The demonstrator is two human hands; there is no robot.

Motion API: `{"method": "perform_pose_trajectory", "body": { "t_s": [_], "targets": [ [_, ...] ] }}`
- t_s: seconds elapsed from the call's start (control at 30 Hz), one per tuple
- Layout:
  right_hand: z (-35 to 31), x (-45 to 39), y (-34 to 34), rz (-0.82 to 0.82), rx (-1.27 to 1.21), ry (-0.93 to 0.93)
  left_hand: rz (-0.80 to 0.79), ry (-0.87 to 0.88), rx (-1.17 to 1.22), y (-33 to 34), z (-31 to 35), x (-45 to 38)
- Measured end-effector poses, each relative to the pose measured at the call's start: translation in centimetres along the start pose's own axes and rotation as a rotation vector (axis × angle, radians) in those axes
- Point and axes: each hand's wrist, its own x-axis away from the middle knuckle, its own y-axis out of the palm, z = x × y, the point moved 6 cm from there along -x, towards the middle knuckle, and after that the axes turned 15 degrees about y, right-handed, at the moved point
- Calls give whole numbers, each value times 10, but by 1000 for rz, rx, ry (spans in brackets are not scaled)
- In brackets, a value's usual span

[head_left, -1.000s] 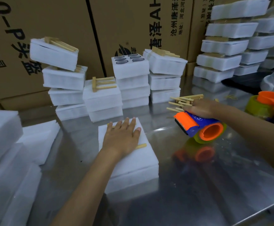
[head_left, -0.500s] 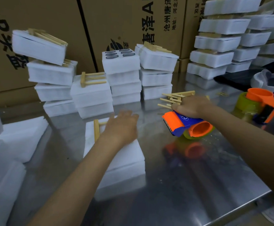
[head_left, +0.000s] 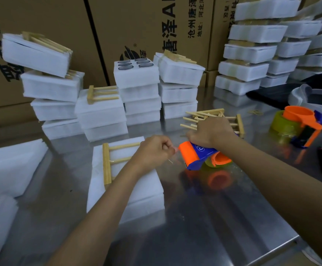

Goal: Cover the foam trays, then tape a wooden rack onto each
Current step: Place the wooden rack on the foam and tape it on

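1. Covered white foam tray (head_left: 137, 189) lies flat on the steel table (head_left: 204, 227), centre of frame.
2. Pale wooden rack (head_left: 107, 163) lies on its top, at the 10 o'clock corner, rungs pointing to 3 o'clock.
3. Left hand (head_left: 154, 150) is over the tray's 1 o'clock corner, fingers curled, pinching the tape end at the dispenser mouth.
4. Right hand (head_left: 212, 132) grips the orange-and-blue tape dispenser (head_left: 196, 155), just off the tray at 2 o'clock.
5. Loose wooden racks (head_left: 213, 120) are piled behind the right hand, at 12 o'clock of it.
6. Second tape dispenser (head_left: 300, 125) stands at 3 o'clock, well apart.
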Motion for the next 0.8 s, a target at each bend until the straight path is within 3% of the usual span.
{"method": "perform_pose_trajectory", "body": {
  "t_s": [0.23,0.4,0.67,0.8],
  "targets": [
    [-13,6,-2,9,94,78,-119,147,-215,7,11,0],
    [-17,6,-5,20,94,168,-29,155,106,4,14,7],
    [40,42,0,277,-185,452,-71,43,73,4,10,7],
    [53,75,19,257,-215,510,-98,35,59,3,13,7]
  ]
}}
